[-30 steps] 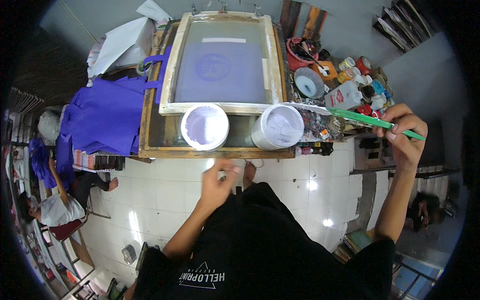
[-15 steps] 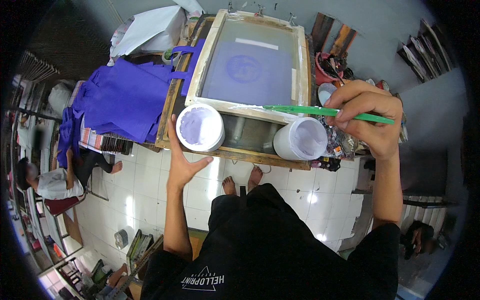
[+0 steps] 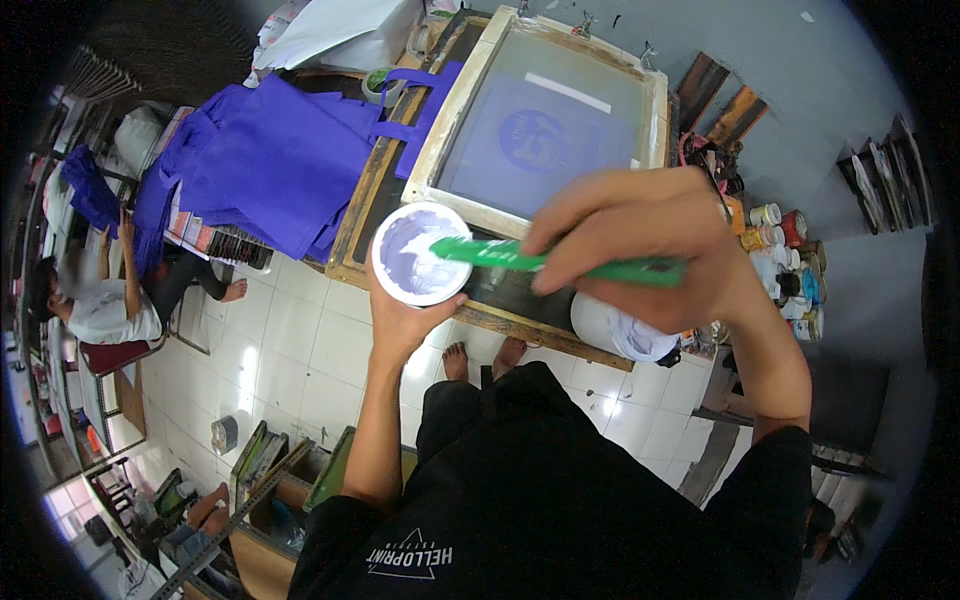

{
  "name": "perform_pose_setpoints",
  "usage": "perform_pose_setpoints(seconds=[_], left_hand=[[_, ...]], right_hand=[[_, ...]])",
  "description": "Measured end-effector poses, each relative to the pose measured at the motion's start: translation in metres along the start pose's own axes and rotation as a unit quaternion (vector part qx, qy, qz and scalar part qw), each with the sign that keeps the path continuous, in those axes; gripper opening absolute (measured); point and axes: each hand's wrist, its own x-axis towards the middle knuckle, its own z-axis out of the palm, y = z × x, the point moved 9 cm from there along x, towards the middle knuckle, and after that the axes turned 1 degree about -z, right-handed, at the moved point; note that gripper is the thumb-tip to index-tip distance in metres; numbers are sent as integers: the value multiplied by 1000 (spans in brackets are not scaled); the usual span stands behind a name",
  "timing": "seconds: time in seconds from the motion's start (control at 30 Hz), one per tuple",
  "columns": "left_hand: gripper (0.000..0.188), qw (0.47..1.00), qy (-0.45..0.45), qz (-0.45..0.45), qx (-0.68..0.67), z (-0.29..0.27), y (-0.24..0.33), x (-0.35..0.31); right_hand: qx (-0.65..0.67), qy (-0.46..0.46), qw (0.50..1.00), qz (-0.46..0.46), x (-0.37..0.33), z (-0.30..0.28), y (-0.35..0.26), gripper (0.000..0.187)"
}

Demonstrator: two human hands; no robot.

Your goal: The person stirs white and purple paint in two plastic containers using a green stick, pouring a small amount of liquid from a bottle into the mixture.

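My left hand (image 3: 402,328) grips a white round tub (image 3: 424,302) from its near left side, with the thumb along the near rim. Pale lilac ink with a whiter patch shows inside. My right hand (image 3: 650,240), blurred by motion, is closed around a green-handled tool (image 3: 500,254). The tool's far end is over the tub's mouth, at the whitish ink; the exact tip is hard to make out. Beyond the hands lies a wooden-framed printing screen (image 3: 456,105) with a round design in its mesh. Under my right hand stands a second white tub (image 3: 600,325), partly hidden.
Purple fabric bags (image 3: 275,165) are piled left of the worktable (image 3: 540,335). One purple bag (image 3: 432,115) sticks out from beneath the screen. Several paint cans (image 3: 790,225) stand at the right. A seated person (image 3: 105,300) handles purple cloth at the far left.
My left hand has closed around the tub and shifted it slightly. My right hand has brought the green-handled tool left and nearer, from the screen's edge to the tub. The view has shifted.
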Motion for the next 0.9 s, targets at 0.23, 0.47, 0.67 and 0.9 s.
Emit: perform_pose_setpoints(seconds=[0.23,0.47,0.67,0.9], left_hand=[[122,987,-150,49,21,-18,69,12],[121,962,-178,159,130,-26,109,24],[129,936,-75,306,154,-38,120,25],[131,886,47,411,210,-37,111,9]], right_hand=[[-60,-160,982,-77,15,58,-2,27],[-182,-151,965,-112,20,59,-17,16],[-145,-14,989,-31,13,47,-10,9],[-26,165,978,124,0,51,16,13]])
